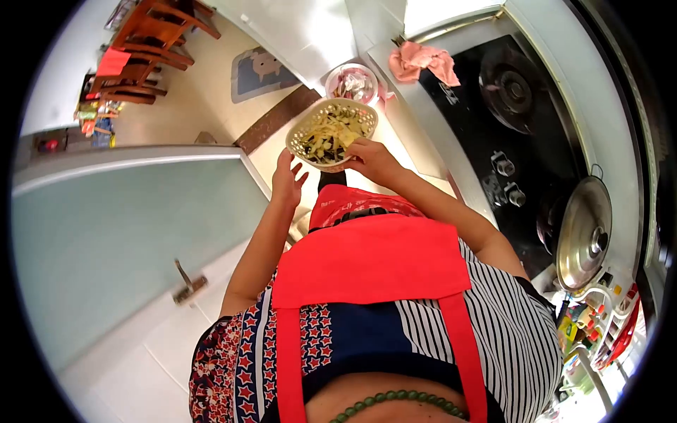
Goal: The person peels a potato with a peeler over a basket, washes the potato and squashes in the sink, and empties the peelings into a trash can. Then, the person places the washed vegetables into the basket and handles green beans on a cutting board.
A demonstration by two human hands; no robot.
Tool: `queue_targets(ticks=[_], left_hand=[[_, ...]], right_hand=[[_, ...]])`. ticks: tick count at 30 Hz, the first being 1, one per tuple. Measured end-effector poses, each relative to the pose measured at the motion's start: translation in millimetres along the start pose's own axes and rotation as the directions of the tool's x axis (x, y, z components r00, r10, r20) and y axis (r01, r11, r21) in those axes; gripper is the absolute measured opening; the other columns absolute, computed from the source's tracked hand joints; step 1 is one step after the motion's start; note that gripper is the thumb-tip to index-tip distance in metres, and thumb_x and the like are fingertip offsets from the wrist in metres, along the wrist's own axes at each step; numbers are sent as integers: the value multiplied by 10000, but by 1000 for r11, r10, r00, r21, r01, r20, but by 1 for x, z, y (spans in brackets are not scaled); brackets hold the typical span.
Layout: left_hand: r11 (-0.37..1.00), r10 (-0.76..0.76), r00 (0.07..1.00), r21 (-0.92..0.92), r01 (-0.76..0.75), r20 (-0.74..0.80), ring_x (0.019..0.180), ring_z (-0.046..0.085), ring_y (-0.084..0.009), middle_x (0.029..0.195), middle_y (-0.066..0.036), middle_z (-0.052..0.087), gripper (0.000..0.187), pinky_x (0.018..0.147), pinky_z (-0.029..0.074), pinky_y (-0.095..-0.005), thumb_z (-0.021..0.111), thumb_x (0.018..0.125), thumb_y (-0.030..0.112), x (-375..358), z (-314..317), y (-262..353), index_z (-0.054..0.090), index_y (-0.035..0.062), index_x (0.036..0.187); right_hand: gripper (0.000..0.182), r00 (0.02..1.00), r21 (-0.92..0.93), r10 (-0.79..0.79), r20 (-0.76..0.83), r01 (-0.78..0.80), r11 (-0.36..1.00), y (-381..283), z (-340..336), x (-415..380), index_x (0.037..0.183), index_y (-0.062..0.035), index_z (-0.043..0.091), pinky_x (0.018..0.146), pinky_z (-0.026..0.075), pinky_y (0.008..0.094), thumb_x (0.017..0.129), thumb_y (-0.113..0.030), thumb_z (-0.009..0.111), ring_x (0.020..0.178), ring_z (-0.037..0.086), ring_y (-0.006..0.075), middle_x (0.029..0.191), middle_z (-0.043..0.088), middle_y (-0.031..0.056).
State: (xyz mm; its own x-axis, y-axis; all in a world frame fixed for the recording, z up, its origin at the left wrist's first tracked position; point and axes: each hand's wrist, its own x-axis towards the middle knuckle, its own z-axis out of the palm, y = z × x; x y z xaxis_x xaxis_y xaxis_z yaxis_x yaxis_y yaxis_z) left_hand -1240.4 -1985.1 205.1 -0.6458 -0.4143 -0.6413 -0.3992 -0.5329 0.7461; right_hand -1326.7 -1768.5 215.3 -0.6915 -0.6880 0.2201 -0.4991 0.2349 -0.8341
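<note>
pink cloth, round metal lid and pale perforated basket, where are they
Crumpled pink cloth (pixel 422 62): head view, middle of its folds.
Round silver metal lid (pixel 580 233): head view, face beside the knob.
Pale perforated basket (pixel 297 135): head view, left side wall.

the pale floor (pixel 195 95) bears a blue-grey mat (pixel 261 73), wooden chairs (pixel 151 29) and a bin (pixel 352 84).
</note>
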Motion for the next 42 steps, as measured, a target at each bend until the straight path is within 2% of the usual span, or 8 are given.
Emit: queue_targets(ticks=[8, 16, 21, 24, 27, 34, 38, 42], left_hand=[[876, -329, 883, 456, 154, 334, 1213, 352, -208, 1344, -4, 371, 621, 937, 339, -410, 448, 904, 458, 229, 12, 97, 221, 173, 1407], [750, -495, 774, 644, 151, 395, 1134, 420, -187, 1261, -40, 427, 511, 905, 372, -365, 405, 915, 453, 407, 49, 77, 329, 139, 1311], [681, -521, 811, 703, 207, 266, 1076, 454, -184, 1234, -52, 437, 522, 859, 412, -371, 428, 901, 481, 480, 78, 36, 366, 124, 1276], [651, -526, 832, 714, 258, 179, 1010, 477, -198, 1197, -61, 448, 563, 825, 445, -375, 454, 877, 508, 513, 104, 29, 383, 106, 1264], [511, -637, 771, 747, 426, -4, 978, 464, -219, 1187, -63, 433, 560, 833, 447, -403, 428, 877, 512, 542, 93, -23, 372, 126, 1279], [546, -548, 835, 778, 311, 51, 1084, 450, -250, 1214, -98, 438, 522, 806, 455, -427, 372, 872, 486, 561, 93, -53, 397, 93, 1215], [579, -556, 825, 759, 297, 101, 1077, 437, -234, 1296, -63, 372, 602, 820, 458, -425, 410, 880, 521, 547, 94, -34, 321, 129, 1328], [505, -595, 804, 790, 347, 26, 1032, 454, -212, 1225, -63, 414, 558, 793, 464, -420, 395, 881, 517, 554, 93, -46, 369, 119, 1272]], right_hand=[[161, 897, 54, 438, -51, -436, 899, 68, 32, 149, 855, -36, 595, 651, 486, 331, 751, -129, 677, 694, 589, 235, 809, 564, 101], [344, 621, 84, 784, -20, -780, 620, 208, 51, 236, 894, -24, 646, 661, 486, 329, 706, -296, 741, 721, 614, 219, 807, 631, 123], [367, 538, 114, 841, -58, -833, 541, 297, 54, 254, 894, -20, 645, 675, 491, 322, 706, -318, 747, 739, 625, 213, 806, 644, 120], [338, 565, 346, 823, -59, -762, 547, 361, 72, 244, 862, -21, 624, 630, 454, 276, 742, -320, 727, 676, 571, 136, 699, 595, 69], [346, 533, 217, 846, 25, -829, 515, 402, 108, 227, 899, -37, 641, 689, 456, 282, 736, -329, 729, 745, 582, 159, 779, 615, 81], [374, 492, 275, 871, -3, -837, 473, 423, 118, 223, 890, -28, 632, 702, 469, 281, 702, -325, 759, 737, 599, 174, 823, 636, 94], [370, 487, 250, 873, 16, -848, 468, 396, 96, 231, 907, -24, 625, 700, 475, 279, 705, -303, 759, 734, 602, 168, 801, 630, 91], [362, 592, 243, 802, -77, -769, 591, 408, 115, 207, 897, -24, 618, 653, 474, 279, 702, -292, 765, 705, 590, 141, 762, 618, 67]])
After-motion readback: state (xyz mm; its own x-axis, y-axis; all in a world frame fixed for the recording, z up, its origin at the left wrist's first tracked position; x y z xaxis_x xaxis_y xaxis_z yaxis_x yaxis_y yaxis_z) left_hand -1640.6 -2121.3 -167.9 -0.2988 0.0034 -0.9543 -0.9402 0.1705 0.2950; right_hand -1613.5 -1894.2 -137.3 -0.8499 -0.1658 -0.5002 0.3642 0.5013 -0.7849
